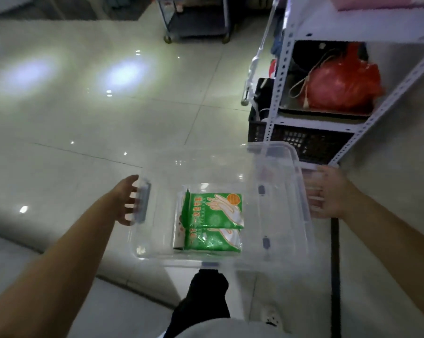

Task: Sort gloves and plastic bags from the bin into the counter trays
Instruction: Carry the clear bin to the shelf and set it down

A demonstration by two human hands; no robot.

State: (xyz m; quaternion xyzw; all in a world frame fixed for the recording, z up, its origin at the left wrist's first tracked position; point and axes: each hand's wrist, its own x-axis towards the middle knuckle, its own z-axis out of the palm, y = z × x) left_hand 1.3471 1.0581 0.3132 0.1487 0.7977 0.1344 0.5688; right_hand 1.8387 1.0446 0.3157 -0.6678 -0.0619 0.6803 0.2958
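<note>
A clear plastic bin [283,167] hangs in front of me above the tiled floor, carried between both hands. My left hand [129,200] grips its left end at the grey handle clip [143,202]. My right hand [328,192] presses on the right end, fingers curled round the rim. In the bin's bottom lie two green packets of disposable gloves [214,211], one overlapping the other [212,241], with a paler packet edge showing on their left.
A white metal shelf rack [283,69] stands at the right with a red plastic bag [340,86] on one level and a black crate [311,142] below. A wheeled trolley [196,20] stands far back. My dark-trousered leg [206,301] is below the bin.
</note>
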